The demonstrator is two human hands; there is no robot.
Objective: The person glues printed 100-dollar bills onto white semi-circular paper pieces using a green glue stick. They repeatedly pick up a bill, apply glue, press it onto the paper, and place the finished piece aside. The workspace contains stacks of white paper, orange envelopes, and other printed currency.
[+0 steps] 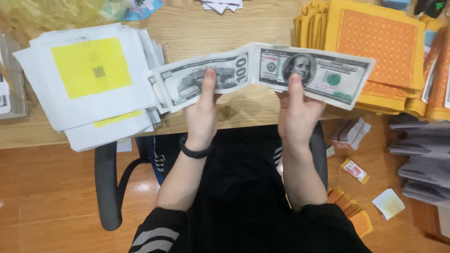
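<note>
My left hand (202, 112) pinches a stack of banknote-style paper sheets (187, 84), thumb pressed on the top sheet. My right hand (296, 110) holds another banknote-style sheet (328, 75) with a portrait on it, thumb on top. The two sheets meet edge to edge above the wooden table's front edge (253, 107). A black band sits on my left wrist (194, 152).
A pile of white sheets with yellow squares (89, 79) lies left on the table. Stacks of orange-yellow patterned paper (375, 42) lie at right. On the floor are grey paper piles (422, 164), small paper bundles (351, 133) and a chair armrest (105, 187).
</note>
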